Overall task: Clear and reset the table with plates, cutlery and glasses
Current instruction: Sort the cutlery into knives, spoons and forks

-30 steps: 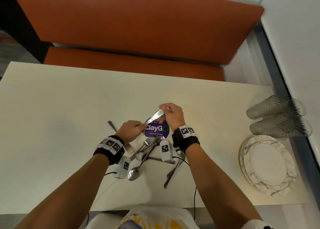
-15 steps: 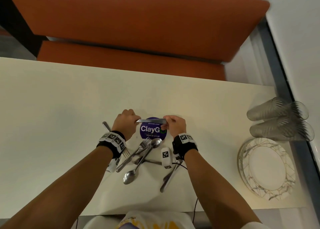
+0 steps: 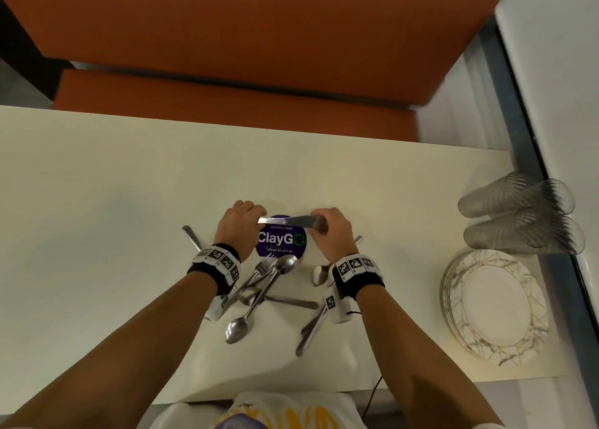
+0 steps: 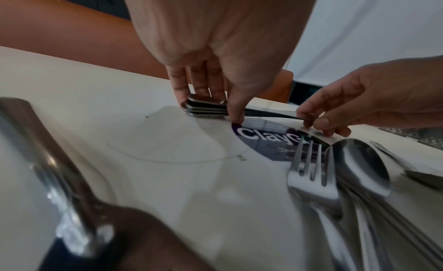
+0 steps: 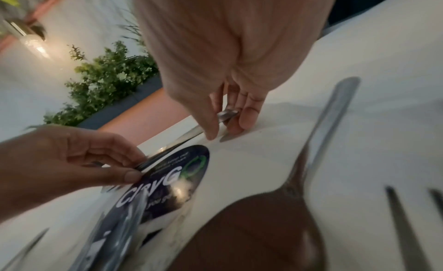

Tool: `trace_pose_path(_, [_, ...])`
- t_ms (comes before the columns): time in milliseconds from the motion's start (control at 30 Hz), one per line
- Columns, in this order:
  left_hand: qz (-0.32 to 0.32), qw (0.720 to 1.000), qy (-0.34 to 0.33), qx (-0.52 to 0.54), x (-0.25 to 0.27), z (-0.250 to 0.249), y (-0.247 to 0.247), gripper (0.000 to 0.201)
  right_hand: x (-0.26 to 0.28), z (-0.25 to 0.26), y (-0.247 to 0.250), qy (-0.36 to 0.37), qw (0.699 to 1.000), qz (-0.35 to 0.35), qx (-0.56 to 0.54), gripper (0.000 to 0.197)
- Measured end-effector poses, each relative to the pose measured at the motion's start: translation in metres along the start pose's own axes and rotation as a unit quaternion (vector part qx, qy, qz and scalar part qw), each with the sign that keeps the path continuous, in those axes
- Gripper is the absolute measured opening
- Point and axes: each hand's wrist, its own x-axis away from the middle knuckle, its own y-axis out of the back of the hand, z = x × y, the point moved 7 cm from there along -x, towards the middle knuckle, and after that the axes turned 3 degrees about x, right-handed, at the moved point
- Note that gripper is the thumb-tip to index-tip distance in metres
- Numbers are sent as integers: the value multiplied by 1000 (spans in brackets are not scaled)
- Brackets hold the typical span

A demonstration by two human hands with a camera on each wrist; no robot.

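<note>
A small bundle of steel knives (image 3: pixel 288 221) lies level across the far edge of the purple ClayGo sticker (image 3: pixel 280 239), low over the table. My left hand (image 3: pixel 246 216) pinches its left end, where the stacked ends (image 4: pixel 206 108) show between thumb and fingers. My right hand (image 3: pixel 324 222) pinches the other end (image 5: pixel 227 114). Loose forks and spoons (image 3: pixel 265 276) lie crossed on the table just below my wrists. A stack of marbled plates (image 3: pixel 453 299) sits at the right edge, with ribbed glasses (image 3: pixel 518 214) lying on their sides beyond it.
The cream table (image 3: pixel 113 217) stretches bare to the left and far side. An orange bench (image 3: pixel 243 55) runs along the far edge. A dark window ledge (image 3: pixel 534 169) borders the right. One utensil handle (image 3: pixel 191 237) pokes out left of my left wrist.
The knives were tilted up in my right hand; now they lie level and lower, with each hand pinching one end. Both hands have moved slightly away from me.
</note>
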Motion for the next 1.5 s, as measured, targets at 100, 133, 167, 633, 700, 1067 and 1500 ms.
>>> trace_pose_path(100, [-8, 1000, -1, 3, -2, 2, 3, 8, -10, 2, -2, 40, 999, 1, 34, 25])
trace_pose_path(133, [-15, 1000, 0, 4, -2, 3, 4, 8, -13, 3, -2, 52, 997, -1, 51, 23])
trace_pose_path(167, [-20, 1000, 0, 5, -3, 3, 5, 8, -15, 4, -3, 64, 995, -6, 74, 21])
trace_pose_path(633, [-16, 1000, 6, 8, -3, 5, 5, 8, -13, 5, -7, 112, 983, -25, 142, 10])
trace_pose_path(700, [-13, 1000, 9, 7, -3, 5, 5, 8, -14, 3, -7, 106, 984, -24, 139, 14])
trace_pose_path(1067, [-14, 999, 29, 3, 1, 8, 13, 31, -9, 3, -4, 62, 984, -55, 155, 33])
trace_pose_path(1500, [41, 999, 32, 16, 88, -7, -10, 32, 59, 24, -40, 32, 990, 38, 129, 16])
